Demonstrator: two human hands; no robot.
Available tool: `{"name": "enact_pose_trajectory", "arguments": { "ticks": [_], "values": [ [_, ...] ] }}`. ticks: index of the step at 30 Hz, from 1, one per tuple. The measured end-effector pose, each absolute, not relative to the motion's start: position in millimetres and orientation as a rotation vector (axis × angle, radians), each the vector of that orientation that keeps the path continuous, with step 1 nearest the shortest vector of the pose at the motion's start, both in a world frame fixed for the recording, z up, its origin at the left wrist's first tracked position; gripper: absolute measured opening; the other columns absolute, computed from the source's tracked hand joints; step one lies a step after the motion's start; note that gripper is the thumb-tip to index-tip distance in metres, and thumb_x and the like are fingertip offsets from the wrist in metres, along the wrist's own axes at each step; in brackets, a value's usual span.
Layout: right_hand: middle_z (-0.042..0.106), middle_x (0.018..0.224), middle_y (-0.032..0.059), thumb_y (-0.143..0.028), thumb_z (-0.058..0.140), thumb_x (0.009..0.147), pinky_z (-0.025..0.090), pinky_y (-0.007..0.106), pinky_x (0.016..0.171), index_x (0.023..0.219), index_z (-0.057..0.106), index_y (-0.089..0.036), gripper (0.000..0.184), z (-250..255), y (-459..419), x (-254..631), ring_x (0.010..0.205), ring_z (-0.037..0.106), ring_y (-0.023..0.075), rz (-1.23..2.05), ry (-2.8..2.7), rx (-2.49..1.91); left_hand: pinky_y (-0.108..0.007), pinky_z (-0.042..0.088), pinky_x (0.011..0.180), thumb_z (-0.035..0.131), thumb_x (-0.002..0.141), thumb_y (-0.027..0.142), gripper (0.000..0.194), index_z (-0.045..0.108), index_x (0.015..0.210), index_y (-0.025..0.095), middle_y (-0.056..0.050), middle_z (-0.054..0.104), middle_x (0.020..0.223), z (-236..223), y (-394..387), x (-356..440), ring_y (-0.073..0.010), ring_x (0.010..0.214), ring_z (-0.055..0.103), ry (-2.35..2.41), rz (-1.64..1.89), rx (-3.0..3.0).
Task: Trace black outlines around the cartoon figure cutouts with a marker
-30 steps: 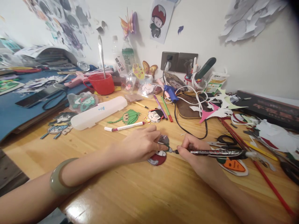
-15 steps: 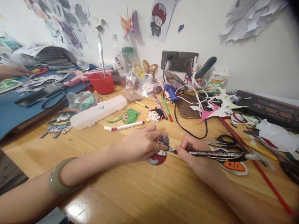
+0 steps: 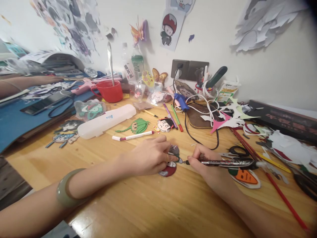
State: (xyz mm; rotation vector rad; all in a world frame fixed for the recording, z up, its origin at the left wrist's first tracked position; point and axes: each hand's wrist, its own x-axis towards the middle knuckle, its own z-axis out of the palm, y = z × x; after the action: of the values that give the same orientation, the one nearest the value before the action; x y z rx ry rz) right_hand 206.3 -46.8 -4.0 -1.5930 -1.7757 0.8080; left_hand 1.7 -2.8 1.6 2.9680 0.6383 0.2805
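Under the fingers of my left hand (image 3: pixel 153 155) lies a small character cutout (image 3: pixel 167 170) with a dark red cap and a grey part. The fingers are bent together and hold it down on the wooden table, covering its middle. My right hand (image 3: pixel 204 158) is closed round a black patterned pen (image 3: pixel 228 164). The pen's tip touches or nearly touches the cutout's right edge. Above my hands lie a white marker with a purple cap (image 3: pixel 135 136), a green-haired cutout (image 3: pixel 138 125) and a black-haired face cutout (image 3: pixel 164 124).
A long white plastic case (image 3: pixel 106 121) lies left, a red mug (image 3: pixel 109 91) behind it. Scissors (image 3: pixel 237 151), a carrot cutout (image 3: pixel 245 177) and paper scraps (image 3: pixel 291 145) are on the right. A blue glue gun (image 3: pixel 181 101) trails a cable. Another person's arm (image 3: pixel 29 84) reaches in at left.
The view has tilted up slightly, so things sit lower. Both my hands keep nearly the same place on cutout and pen. At far left, another person's hand has come in and reached further right.
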Motion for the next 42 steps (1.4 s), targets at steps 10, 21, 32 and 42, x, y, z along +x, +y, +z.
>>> {"name": "enact_pose_trajectory", "arguments": {
  "ticks": [10, 21, 32, 42],
  "values": [
    [0.032, 0.049, -0.0076, -0.021, 0.05, 0.074, 0.026, 0.021, 0.043, 0.056, 0.033, -0.021, 0.025, -4.3, -46.2, 205.7, 0.046, 0.034, 0.0087, 0.778, -1.795, -1.586, -0.031, 0.036, 0.065, 0.047, 0.084, 0.02, 0.028, 0.059, 0.109, 0.024, -0.006, 0.054, 0.088, 3.5, -4.0, 3.5, -0.0194, 0.079, 0.043, 0.654, 0.264, 2.974],
    [0.031, 0.051, -0.0076, -0.019, 0.05, 0.074, 0.025, 0.022, 0.045, 0.056, 0.033, -0.021, 0.025, -5.5, -46.4, 205.9, 0.048, 0.032, 0.0089, 0.818, -1.765, -1.552, -0.032, 0.036, 0.067, 0.047, 0.086, 0.027, 0.024, 0.061, 0.105, 0.024, -0.006, 0.053, 0.09, 5.6, -6.2, 5.7, -0.0202, 0.081, 0.042, 0.687, 0.284, 2.931],
    [0.035, 0.047, -0.0073, -0.025, 0.052, 0.075, 0.025, 0.023, 0.045, 0.055, 0.034, -0.022, 0.027, -7.4, -47.8, 211.8, 0.045, 0.033, 0.0096, 0.781, -1.427, -1.53, -0.033, 0.036, 0.091, 0.049, 0.075, 0.003, 0.027, 0.06, 0.096, 0.018, -0.003, 0.058, 0.103, 14.0, -4.0, 1.8, -0.018, 0.101, 0.044, 0.54, 0.535, 2.553],
    [0.036, 0.043, -0.0076, -0.031, 0.053, 0.076, 0.024, 0.021, 0.042, 0.053, 0.035, -0.021, 0.031, -8.3, -49.9, 212.9, 0.042, 0.031, 0.0079, 0.816, -1.39, -1.549, -0.037, 0.038, 0.085, 0.075, 0.062, 0.038, 0.051, 0.054, 0.105, 0.019, -0.005, 0.054, 0.102, 11.8, 15.1, -13.1, -0.0241, 0.097, 0.043, 0.861, 0.373, 2.509]
  ]
}}
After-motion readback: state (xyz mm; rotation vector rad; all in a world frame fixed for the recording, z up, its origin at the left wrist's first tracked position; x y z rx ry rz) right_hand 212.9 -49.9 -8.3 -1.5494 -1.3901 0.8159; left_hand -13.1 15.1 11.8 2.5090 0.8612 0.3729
